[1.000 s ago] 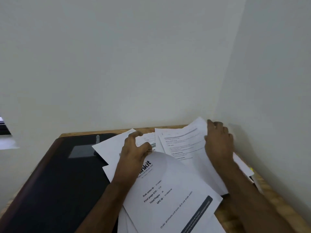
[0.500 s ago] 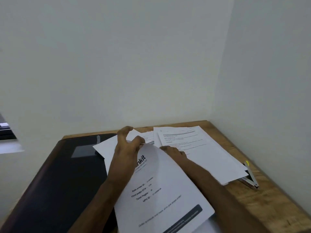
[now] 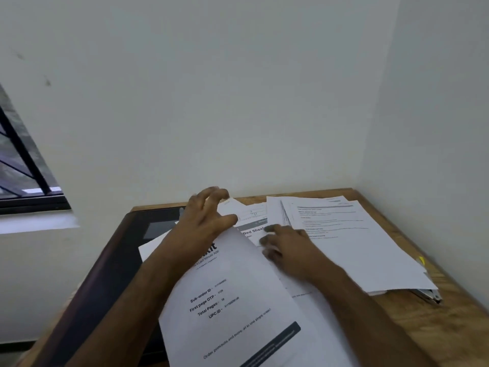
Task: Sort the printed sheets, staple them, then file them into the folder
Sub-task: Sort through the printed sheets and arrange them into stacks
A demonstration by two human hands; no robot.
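Two bare hands are seen over loose printed sheets on the wooden surface (image 3: 412, 324); the cover sheet (image 3: 238, 308), marked "Sub-order ID" and "Total Pages", is lifted at its top edge by the left hand (image 3: 205, 223), its thumb pressed on the paper and its fingers (image 3: 215, 193) loosely curled above; just right of the cover sheet, the right hand (image 3: 289, 250) is laid with relaxed fingers on a "Bed Sheet" page (image 3: 255, 231); further right, a stack of sheets (image 3: 352, 242) is lying over a folder (image 3: 430, 296).

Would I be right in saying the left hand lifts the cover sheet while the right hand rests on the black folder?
Not quite: in the head view the right hand rests on the printed sheets beneath the cover sheet, not the folder. The left hand does lift that cover sheet.
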